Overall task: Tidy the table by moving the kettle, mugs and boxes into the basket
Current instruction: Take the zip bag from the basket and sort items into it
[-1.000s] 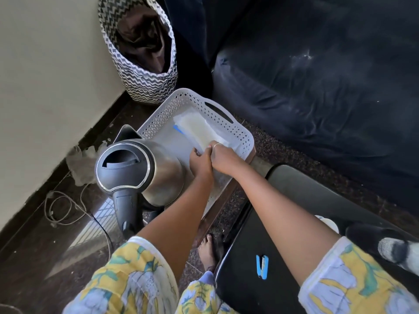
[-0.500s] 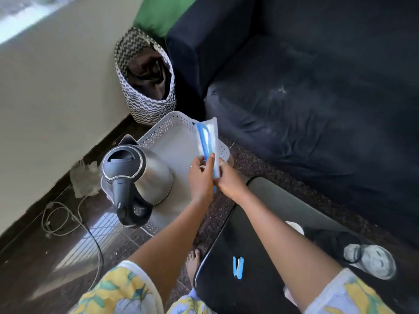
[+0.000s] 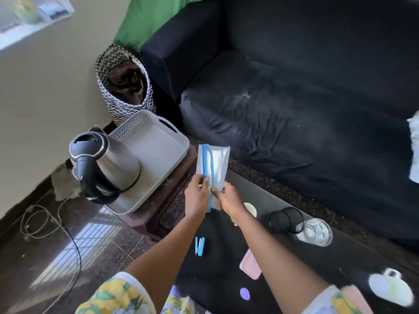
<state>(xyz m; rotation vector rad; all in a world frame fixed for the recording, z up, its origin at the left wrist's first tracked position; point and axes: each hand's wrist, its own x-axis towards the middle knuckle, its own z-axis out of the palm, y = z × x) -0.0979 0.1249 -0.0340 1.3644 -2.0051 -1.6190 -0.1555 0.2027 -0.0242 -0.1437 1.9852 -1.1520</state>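
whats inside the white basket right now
Only the kettle stands in the basket, at its near end; the rest of its floor shows bare. The patch under the kettle is covered.

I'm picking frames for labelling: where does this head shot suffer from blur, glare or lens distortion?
Head view: motion blur smears the white object at the lower right edge; window light glares off the glossy floor; the wide lens bows the wall and the sofa; the black table shows little detail; the kettle and the pouch are fairly sharp.
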